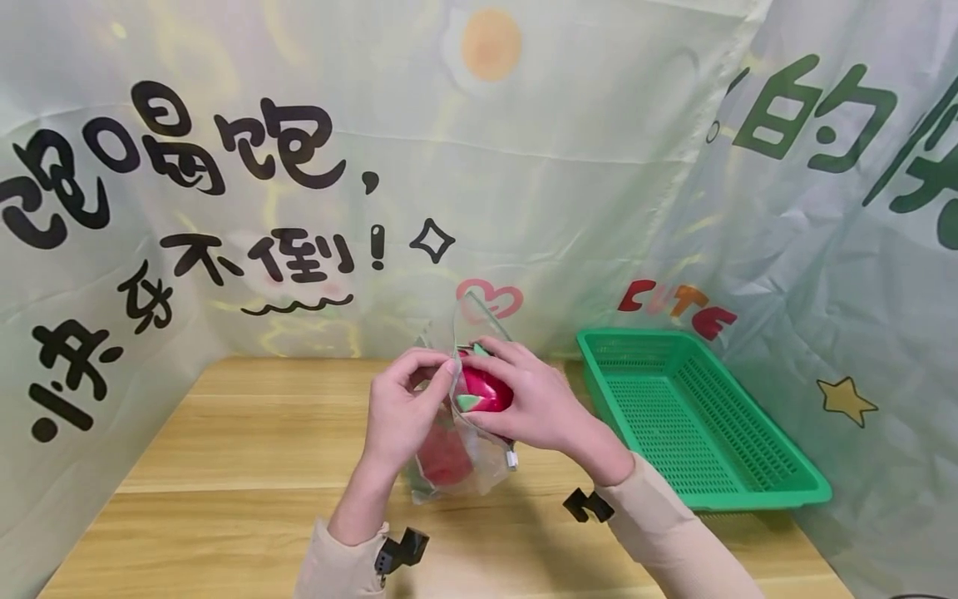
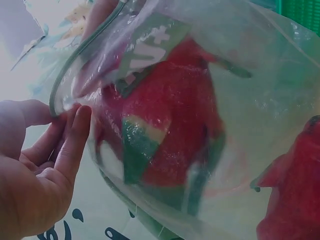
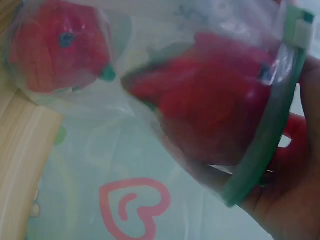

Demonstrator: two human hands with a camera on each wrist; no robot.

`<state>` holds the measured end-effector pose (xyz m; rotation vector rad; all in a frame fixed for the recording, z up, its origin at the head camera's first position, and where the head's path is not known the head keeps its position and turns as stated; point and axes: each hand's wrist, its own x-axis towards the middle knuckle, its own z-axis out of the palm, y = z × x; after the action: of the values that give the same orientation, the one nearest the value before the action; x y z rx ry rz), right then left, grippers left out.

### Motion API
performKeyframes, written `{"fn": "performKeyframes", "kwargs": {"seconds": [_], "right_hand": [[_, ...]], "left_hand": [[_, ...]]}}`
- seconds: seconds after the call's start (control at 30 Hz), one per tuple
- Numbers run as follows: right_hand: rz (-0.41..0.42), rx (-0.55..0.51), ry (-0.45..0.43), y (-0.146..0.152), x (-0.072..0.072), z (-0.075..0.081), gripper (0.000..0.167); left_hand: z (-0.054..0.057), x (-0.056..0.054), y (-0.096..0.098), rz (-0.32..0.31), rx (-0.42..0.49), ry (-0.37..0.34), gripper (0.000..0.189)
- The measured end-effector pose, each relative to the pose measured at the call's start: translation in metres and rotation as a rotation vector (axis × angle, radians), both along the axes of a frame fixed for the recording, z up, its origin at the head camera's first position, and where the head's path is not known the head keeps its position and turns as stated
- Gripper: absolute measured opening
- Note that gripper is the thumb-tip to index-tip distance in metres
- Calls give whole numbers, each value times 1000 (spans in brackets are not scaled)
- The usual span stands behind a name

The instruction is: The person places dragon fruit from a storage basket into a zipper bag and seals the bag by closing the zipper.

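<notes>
Two hands on one clear zip bag [image 1: 456, 453], held just above the table [image 1: 224, 466]

Bag rim is pinched open by the left hand [image 1: 400, 412]; a pink dragon fruit [image 1: 485, 389] is gripped at the mouth by the right hand [image 1: 535, 408]. Best eased in slowly, rim kept wide.

The zip bag's [image 1: 456, 449] film blurred the red fruit [image 1: 443, 456] low inside it. The right hand [image 1: 535, 408] covered most of the dragon fruit [image 1: 485, 389]. In the right wrist view both fruits were out of focus, and the frame edge cut off the hand.
</notes>
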<state>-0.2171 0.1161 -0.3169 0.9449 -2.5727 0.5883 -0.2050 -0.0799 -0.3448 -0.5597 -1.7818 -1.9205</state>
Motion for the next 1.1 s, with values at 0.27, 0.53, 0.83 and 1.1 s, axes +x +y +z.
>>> {"fn": "performKeyframes", "kwargs": {"seconds": [0.27, 0.53, 0.83, 1.1], "right_hand": [[-108, 1, -188, -13, -6, 1, 60], [-210, -161, -328, -12, -15, 7, 59], [-138, 2, -148, -34, -32, 0, 49], [62, 117, -37, -38, -46, -15, 33]], "left_hand": [[1, 0, -4, 23, 4, 10, 4], [4, 0, -15, 42, 64, 13, 5], [6, 2, -12, -4, 45, 23, 5], [5, 2, -11, 16, 58, 23, 5]]}}
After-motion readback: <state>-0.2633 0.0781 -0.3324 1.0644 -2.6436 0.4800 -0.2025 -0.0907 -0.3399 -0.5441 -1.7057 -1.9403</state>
